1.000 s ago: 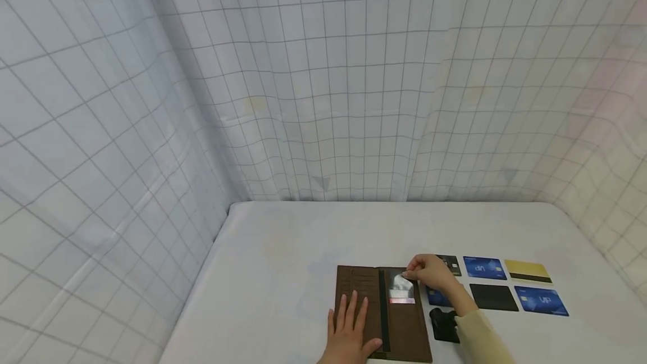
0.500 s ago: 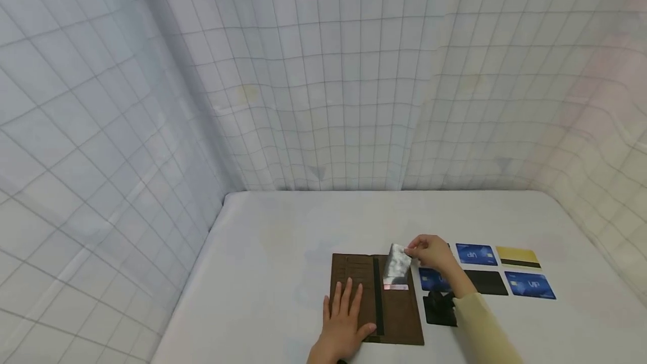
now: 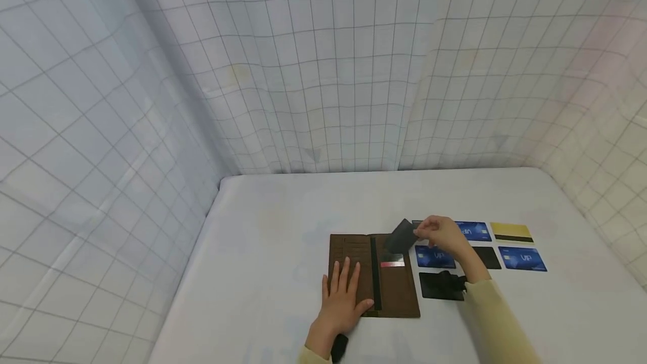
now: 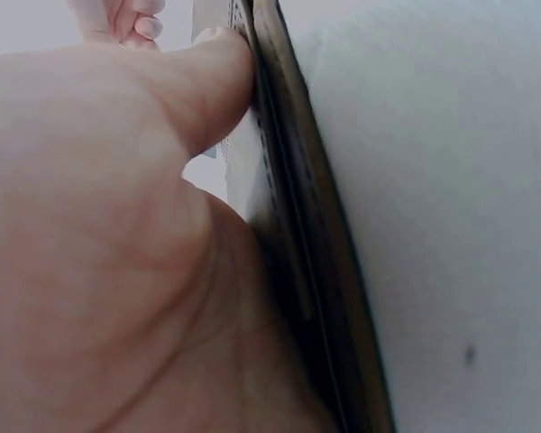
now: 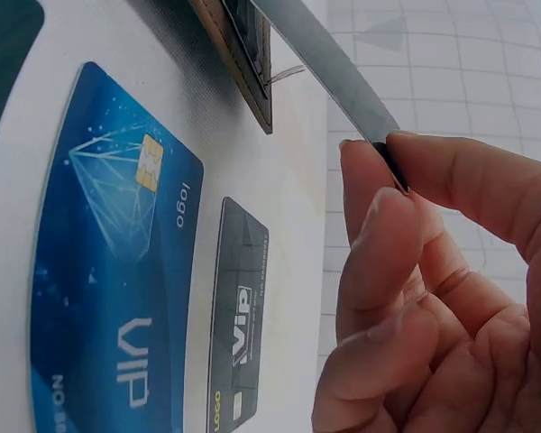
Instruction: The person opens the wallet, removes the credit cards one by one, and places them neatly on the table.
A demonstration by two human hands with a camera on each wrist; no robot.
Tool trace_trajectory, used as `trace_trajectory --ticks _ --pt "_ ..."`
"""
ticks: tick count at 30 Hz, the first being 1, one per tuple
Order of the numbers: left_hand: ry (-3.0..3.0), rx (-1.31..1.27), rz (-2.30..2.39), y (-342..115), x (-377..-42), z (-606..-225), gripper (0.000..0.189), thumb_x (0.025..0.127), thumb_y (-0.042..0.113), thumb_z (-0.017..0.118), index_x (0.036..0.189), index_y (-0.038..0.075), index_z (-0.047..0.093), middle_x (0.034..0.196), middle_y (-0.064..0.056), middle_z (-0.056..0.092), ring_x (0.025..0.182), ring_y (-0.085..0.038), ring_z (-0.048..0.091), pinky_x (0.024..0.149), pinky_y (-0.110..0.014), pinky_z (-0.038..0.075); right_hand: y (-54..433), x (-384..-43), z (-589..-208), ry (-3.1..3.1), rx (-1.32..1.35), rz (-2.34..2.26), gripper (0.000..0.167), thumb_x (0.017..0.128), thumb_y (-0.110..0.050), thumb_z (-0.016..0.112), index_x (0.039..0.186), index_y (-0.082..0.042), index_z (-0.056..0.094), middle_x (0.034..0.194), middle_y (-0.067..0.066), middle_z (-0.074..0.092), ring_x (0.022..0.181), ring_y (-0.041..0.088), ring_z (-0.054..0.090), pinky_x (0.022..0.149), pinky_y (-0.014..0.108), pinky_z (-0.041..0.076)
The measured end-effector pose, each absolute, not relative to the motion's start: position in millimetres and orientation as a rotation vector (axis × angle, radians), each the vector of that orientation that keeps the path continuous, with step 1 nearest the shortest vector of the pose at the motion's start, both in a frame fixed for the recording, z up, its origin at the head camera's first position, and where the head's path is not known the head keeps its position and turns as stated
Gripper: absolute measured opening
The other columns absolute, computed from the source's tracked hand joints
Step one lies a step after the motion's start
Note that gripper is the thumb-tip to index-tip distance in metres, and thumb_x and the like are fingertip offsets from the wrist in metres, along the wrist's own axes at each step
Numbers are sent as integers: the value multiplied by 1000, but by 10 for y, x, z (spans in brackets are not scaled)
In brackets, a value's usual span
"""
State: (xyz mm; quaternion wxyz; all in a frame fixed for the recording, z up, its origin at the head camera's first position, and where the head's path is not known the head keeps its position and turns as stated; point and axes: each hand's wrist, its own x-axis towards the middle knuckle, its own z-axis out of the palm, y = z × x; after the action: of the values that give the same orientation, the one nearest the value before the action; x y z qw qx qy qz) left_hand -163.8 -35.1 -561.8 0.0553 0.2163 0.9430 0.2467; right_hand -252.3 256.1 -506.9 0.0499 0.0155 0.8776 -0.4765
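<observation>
Your left hand [image 3: 345,296] lies flat, fingers straight, pressing the wallet [image 3: 399,296] open on the table [image 3: 263,251]. Your right hand [image 3: 445,235] pinches the grey card [image 3: 401,236] by one corner, above the slots, approx. Risk: thin grip, card may twist and miss.

The wallet [image 3: 374,274] is dark brown, a black strip down its spine and a pink-red card edge [image 3: 392,264] showing in one slot. Just right of the wallet lies a bright blue card [image 3: 434,256] with white "VIP" lettering — two more blue ones [image 3: 522,258] lie farther right. Beyond those, a yellow card [image 3: 511,231] carries a black stripe. The pinched card [image 3: 401,236] is dark grey. The table [image 3: 283,223] is white; the backdrop [image 3: 323,72] — white with a thin grey grid.
</observation>
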Motion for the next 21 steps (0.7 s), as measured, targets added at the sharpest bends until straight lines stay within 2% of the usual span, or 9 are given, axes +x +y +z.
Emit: trace_trajectory --ticks 4,11,16,21 --pt "2859 627 713 -349 -1660 -5593 78 94 56 43 152 12 16 157 -13 3 142 -34 -4 104 -61 0 2582 -2453 -5030 2667 77 -1475 26 90 -26 67 96 -1 62 84 7 67 68 22 57 62 34 46" --pt "2839 655 791 -353 -1627 -5504 76 94 52 46 151 8 18 156 -16 7 141 -37 0 103 -64 1 2661 -2242 -5012 2696 169 -1603 35 91 -34 65 100 0 60 92 17 68 70 26 58 63 35 45" --pt "2828 625 750 -330 -1596 -5463 76 94 49 48 150 7 20 156 -17 8 141 -38 2 104 -63 2 2780 -2045 -5027 2688 331 -1695 44 90 -42 63 106 0 58 94 15 68 71 27 59 60 34 46" --pt "2827 614 704 -331 -1617 -5468 76 95 50 48 151 7 19 156 -16 7 141 -37 2 105 -62 2 2925 -1866 -5050 2683 536 -1773 49 89 -44 64 109 0 56 90 12 68 66 21 57 57 31 46"
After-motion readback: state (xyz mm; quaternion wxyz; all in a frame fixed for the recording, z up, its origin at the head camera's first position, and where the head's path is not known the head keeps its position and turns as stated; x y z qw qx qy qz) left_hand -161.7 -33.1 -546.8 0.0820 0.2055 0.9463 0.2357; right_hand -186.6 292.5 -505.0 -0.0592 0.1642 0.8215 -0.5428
